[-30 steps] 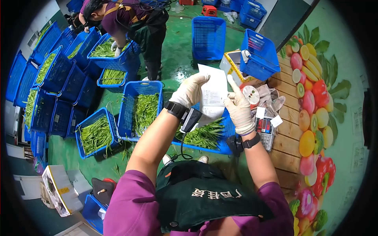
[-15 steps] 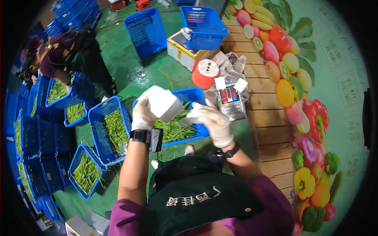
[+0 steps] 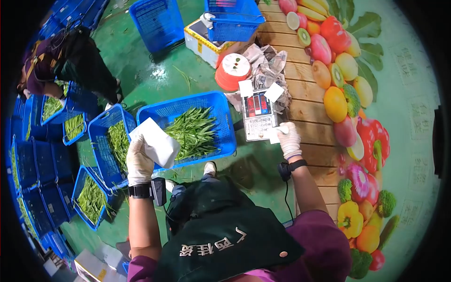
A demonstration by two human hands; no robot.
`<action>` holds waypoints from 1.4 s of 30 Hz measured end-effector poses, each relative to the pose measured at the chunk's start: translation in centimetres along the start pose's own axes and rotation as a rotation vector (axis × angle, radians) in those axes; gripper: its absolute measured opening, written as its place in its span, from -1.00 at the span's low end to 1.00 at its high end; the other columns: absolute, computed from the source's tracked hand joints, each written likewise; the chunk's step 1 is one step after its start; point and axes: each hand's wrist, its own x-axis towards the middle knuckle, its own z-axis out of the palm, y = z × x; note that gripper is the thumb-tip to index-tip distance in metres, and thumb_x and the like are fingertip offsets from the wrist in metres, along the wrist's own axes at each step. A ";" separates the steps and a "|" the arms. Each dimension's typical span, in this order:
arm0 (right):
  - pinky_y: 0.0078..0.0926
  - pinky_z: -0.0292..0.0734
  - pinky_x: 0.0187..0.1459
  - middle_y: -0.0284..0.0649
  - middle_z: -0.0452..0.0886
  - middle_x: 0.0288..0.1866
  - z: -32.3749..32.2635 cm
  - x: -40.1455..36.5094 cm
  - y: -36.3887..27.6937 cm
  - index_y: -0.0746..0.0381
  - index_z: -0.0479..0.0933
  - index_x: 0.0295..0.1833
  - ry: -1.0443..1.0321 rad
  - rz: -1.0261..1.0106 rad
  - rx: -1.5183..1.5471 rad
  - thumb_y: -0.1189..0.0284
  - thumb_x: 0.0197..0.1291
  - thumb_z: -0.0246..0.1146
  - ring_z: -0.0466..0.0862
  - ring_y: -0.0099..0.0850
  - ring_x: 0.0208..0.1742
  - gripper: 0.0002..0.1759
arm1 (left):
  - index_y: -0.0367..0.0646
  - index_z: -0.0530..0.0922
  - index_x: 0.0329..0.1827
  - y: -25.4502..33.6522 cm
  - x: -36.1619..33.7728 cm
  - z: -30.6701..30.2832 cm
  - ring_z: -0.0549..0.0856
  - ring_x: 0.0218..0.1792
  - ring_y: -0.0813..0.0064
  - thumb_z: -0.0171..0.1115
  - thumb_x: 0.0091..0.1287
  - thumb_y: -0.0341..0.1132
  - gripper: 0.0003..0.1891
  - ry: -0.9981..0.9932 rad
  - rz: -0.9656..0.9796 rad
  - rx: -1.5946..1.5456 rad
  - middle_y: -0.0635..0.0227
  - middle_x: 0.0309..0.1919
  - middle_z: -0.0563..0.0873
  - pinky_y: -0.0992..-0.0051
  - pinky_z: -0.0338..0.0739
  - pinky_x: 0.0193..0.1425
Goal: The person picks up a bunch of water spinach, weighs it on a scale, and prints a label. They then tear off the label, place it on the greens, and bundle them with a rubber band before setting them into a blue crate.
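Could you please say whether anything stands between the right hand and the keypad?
Nothing clearly blocks the right hand, which is beside the keypad. A small white patch shows between them, at the keypad's corner; whether paper or glove, I cannot tell.

The left hand (image 3: 140,164) and right hand (image 3: 290,142) are gloved in creamy white, the paper (image 3: 159,144) is plain white, and the blue crate (image 3: 228,127) with a lattice pattern frames bright green stalks (image 3: 193,134). The scale (image 3: 260,132) is silver-grey with a red-and-blue display (image 3: 259,106); the bucket (image 3: 227,81) is orange-red. Purple sleeves (image 3: 324,244) border a dark green apron (image 3: 235,221) bearing white characters (image 3: 205,249), and the pale green wall (image 3: 411,155) carries multicoloured printed produce (image 3: 336,105).
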 end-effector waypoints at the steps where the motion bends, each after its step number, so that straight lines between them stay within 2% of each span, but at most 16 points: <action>1: -0.36 0.57 -0.16 -0.20 0.65 -0.28 1.6 0.8 1.0 0.09 0.49 -0.11 0.001 -0.200 -0.186 0.47 -0.09 0.45 0.67 -0.32 -0.26 -0.62 | -0.31 0.50 0.06 -0.1 -0.4 0.5 0.62 0.03 0.40 0.19 0.33 -0.30 -0.68 0.037 0.033 0.025 0.26 -0.01 0.66 0.37 0.42 0.24; 2: -0.36 0.57 -0.18 -0.22 0.62 -0.31 3.3 0.7 1.9 0.14 0.48 -0.12 0.005 -0.310 -0.113 0.52 -0.05 0.41 0.65 -0.34 -0.28 -0.65 | -0.31 0.50 0.06 -0.3 -0.4 -0.2 0.62 0.03 0.40 0.19 0.33 -0.30 -0.68 0.057 0.040 0.022 0.26 -0.01 0.66 0.37 0.42 0.24; 4: -0.40 0.57 -0.19 -0.28 0.59 -0.31 7.0 -0.1 3.1 0.19 0.46 -0.13 -0.068 -0.226 0.063 0.59 -0.02 0.37 0.62 -0.41 -0.29 -0.68 | -0.33 0.48 0.14 -0.7 0.1 -1.8 0.62 0.05 0.34 0.13 0.36 -0.33 -0.66 0.082 0.003 -0.058 0.23 0.03 0.65 0.35 0.42 0.26; 5: -0.42 0.57 -0.20 -0.30 0.59 -0.30 9.1 -0.9 3.5 0.21 0.47 -0.17 -0.096 -0.062 0.364 0.54 -0.01 0.37 0.61 -0.42 -0.29 -0.72 | -0.32 0.49 0.09 -0.7 -0.4 -1.4 0.60 0.05 0.40 0.21 0.32 -0.30 -0.65 0.067 0.027 -0.051 0.27 0.00 0.65 0.37 0.41 0.24; 7: -0.49 0.57 -0.27 -0.39 0.58 -0.34 12.4 -3.6 2.0 0.25 0.50 -0.23 -0.109 0.272 0.979 0.50 0.05 0.35 0.58 -0.50 -0.31 -0.81 | -0.31 0.48 0.12 -0.7 -0.7 -1.7 0.60 0.07 0.37 0.16 0.35 -0.30 -0.65 0.091 0.022 -0.037 0.26 0.04 0.64 0.34 0.40 0.26; 8: -0.43 0.59 -0.26 -0.28 0.63 -0.19 15.3 -3.8 3.9 0.28 0.50 -0.04 -0.188 0.515 1.015 0.59 0.05 0.28 0.62 -0.44 -0.30 -0.69 | -0.30 0.47 0.16 -0.8 -0.9 -1.9 0.59 0.09 0.34 0.11 0.38 -0.29 -0.65 0.114 0.013 -0.020 0.24 0.08 0.62 0.30 0.39 0.29; 10: -0.43 0.56 -0.23 -0.27 0.61 -0.15 19.5 -4.0 3.9 0.28 0.48 -0.01 -0.243 0.875 1.354 0.55 0.07 0.26 0.60 -0.44 -0.25 -0.68 | -0.30 0.46 0.16 -1.0 -1.0 -2.9 0.58 0.11 0.34 0.08 0.40 -0.27 -0.64 0.149 0.005 0.008 0.25 0.09 0.62 0.26 0.38 0.30; 13: -0.44 0.53 -0.17 -0.26 0.58 -0.10 24.2 -2.6 3.0 0.28 0.46 0.03 -0.126 1.034 1.705 0.50 0.10 0.24 0.58 -0.43 -0.19 -0.66 | -0.31 0.47 0.14 -0.6 -1.9 -3.0 0.59 0.09 0.33 0.03 0.41 -0.28 -0.66 0.200 -0.039 0.010 0.26 0.05 0.64 0.26 0.40 0.30; 15: -0.44 0.50 -0.14 -0.25 0.56 -0.06 25.7 -1.5 2.6 0.29 0.44 0.06 -0.001 1.007 1.822 0.46 0.12 0.22 0.56 -0.43 -0.15 -0.64 | -0.29 0.48 0.13 -0.3 -2.2 -3.8 0.60 0.09 0.33 0.02 0.41 -0.30 -0.67 0.216 -0.053 0.028 0.26 0.04 0.64 0.28 0.41 0.28; 17: -0.44 0.48 -0.10 -0.25 0.54 -0.03 26.9 -0.2 1.9 0.29 0.43 0.08 0.123 0.952 1.893 0.42 0.14 0.21 0.54 -0.43 -0.11 -0.62 | -0.25 0.54 0.03 0.2 -2.4 -4.3 0.62 0.00 0.44 0.17 0.33 -0.30 -0.72 0.239 -0.044 0.114 0.30 -0.04 0.68 0.40 0.44 0.21; 22: -0.45 0.41 -0.01 -0.23 0.49 0.06 29.4 3.2 0.4 0.29 0.38 0.15 0.335 0.848 1.939 0.33 0.18 0.16 0.49 -0.42 0.00 -0.56 | -0.27 0.52 0.06 1.8 -0.6 -3.2 0.62 0.03 0.40 0.12 0.37 -0.26 -0.69 0.160 -0.156 0.182 0.28 0.01 0.67 0.37 0.42 0.22; 28: -0.45 0.34 0.10 -0.21 0.44 0.17 31.8 7.5 0.1 0.30 0.33 0.23 0.449 0.820 1.923 0.22 0.24 0.11 0.43 -0.41 0.13 -0.47 | -0.29 0.49 0.11 3.0 2.6 -1.8 0.60 0.08 0.39 0.08 0.39 -0.26 -0.66 0.063 -0.204 0.254 0.27 0.04 0.65 0.35 0.37 0.27; 35: -0.46 0.25 0.23 -0.18 0.37 0.30 32.4 8.9 -0.4 0.30 0.27 0.33 0.445 0.803 1.748 0.10 0.30 0.06 0.37 -0.40 0.27 -0.37 | -0.29 0.48 0.15 4.6 4.9 -2.9 0.56 0.13 0.42 0.08 0.38 -0.33 -0.67 0.015 -0.245 0.249 0.30 0.09 0.62 0.40 0.32 0.32; 37: -0.47 0.23 0.26 -0.18 0.35 0.33 32.2 7.5 -2.2 0.31 0.26 0.35 0.331 0.815 1.672 0.06 0.32 0.04 0.35 -0.40 0.31 -0.34 | -0.29 0.48 0.10 4.6 4.9 -2.5 0.57 0.09 0.45 0.12 0.35 -0.33 -0.69 -0.004 -0.172 0.298 0.29 0.04 0.63 0.39 0.36 0.28; 39: -0.47 0.20 0.30 -0.17 0.33 0.37 31.5 4.3 -6.0 0.31 0.24 0.38 -0.012 0.771 1.523 0.02 0.34 0.02 0.33 -0.40 0.36 -0.31 | -0.29 0.48 0.12 4.7 5.0 -1.7 0.57 0.11 0.43 0.13 0.34 -0.31 -0.66 -0.062 -0.173 0.322 0.28 0.06 0.62 0.39 0.35 0.28; 42: -0.48 0.17 0.33 -0.15 0.31 0.41 25.8 -2.4 -14.9 0.32 0.23 0.40 -0.627 0.228 1.357 0.03 0.32 0.08 0.29 -0.41 0.41 -0.28 | -0.30 0.45 0.18 5.4 5.5 0.2 0.58 0.09 0.37 0.15 0.30 -0.21 -0.55 -0.208 -0.233 0.451 0.26 0.08 0.61 0.37 0.40 0.23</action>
